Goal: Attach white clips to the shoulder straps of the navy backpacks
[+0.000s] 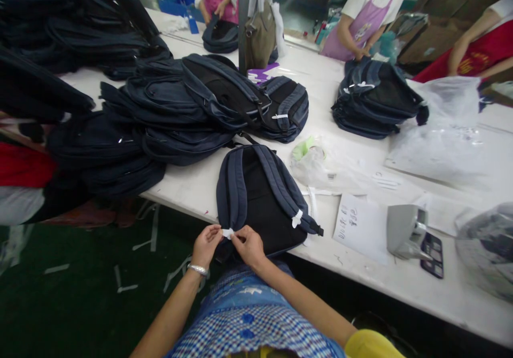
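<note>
Backpack (pixel 260 197) at white table (pixel 401 286) edge over green floor (pixel 80 299), left hand (pixel 206 244) and right hand (pixel 251 247) pinched on white tag (pixel 227 233).

Backpack (pixel 260 197) on table (pixel 401 278) edge, pile (pixel 168 112) behind, paper (pixel 360 227) right

Head-worn camera, facing forward and down, close above the table (pixel 192 189) edge (single view)

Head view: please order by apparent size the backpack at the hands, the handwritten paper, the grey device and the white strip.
1. backpack
2. paper and grey device: nearly alike, so not ranked
3. white strip, by far the smallest
</note>
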A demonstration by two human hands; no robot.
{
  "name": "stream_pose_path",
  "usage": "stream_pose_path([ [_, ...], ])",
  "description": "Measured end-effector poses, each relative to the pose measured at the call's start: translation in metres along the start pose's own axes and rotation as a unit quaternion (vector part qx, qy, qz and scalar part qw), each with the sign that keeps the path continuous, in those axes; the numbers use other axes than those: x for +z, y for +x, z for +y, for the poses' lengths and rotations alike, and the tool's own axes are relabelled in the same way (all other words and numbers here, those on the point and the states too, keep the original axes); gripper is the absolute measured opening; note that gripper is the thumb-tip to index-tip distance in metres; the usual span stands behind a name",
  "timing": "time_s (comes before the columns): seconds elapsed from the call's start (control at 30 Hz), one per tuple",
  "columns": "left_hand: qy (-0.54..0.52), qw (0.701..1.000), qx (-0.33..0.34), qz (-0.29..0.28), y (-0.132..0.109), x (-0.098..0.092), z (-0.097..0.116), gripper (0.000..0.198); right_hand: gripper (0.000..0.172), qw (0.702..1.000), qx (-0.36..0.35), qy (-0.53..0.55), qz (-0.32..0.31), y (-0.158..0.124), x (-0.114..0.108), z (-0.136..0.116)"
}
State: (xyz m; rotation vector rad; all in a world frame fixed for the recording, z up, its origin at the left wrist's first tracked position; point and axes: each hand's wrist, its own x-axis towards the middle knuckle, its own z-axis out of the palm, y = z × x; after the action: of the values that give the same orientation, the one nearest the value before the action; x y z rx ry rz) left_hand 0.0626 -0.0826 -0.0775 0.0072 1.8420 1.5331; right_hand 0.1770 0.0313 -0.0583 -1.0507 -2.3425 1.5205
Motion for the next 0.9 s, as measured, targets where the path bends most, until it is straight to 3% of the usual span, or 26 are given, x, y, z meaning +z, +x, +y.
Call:
stream_pose_path([
  [0.2, 0.047, 0.998, 0.039, -0.021, -0.004, 0.002, 0.002, 0.036, 0.018, 0.999, -0.035, -0.024, -0.016, 0.002, -0.002, -0.01],
  [0.47, -0.013, 1.0, 0.016, 0.017, 0.0, 0.008, -0.002, 0.034, 0.02, 0.989, 0.008, 0.145, -0.015, 0.006, 0.008, 0.004],
  [0.7, 0.057, 0.997, 0.051, 0.015, 0.0, 0.011, 0.006, 0.028, 0.021, 0.997, -0.073, 0.031, -0.024, -0.001, 0.0, -0.006],
  [0.8, 0.038, 0.998, 0.036, 0.015, 0.002, 0.011, 0.005, 0.029, 0.02, 0.999, -0.029, 0.045, -0.006, 0.0, 0.001, -0.003],
  [0.9, 0.016, 1.0, 0.023, 0.003, 0.004, 0.011, 0.001, 0.03, 0.022, 0.987, 0.053, 0.151, 0.004, 0.001, 0.007, 0.001],
])
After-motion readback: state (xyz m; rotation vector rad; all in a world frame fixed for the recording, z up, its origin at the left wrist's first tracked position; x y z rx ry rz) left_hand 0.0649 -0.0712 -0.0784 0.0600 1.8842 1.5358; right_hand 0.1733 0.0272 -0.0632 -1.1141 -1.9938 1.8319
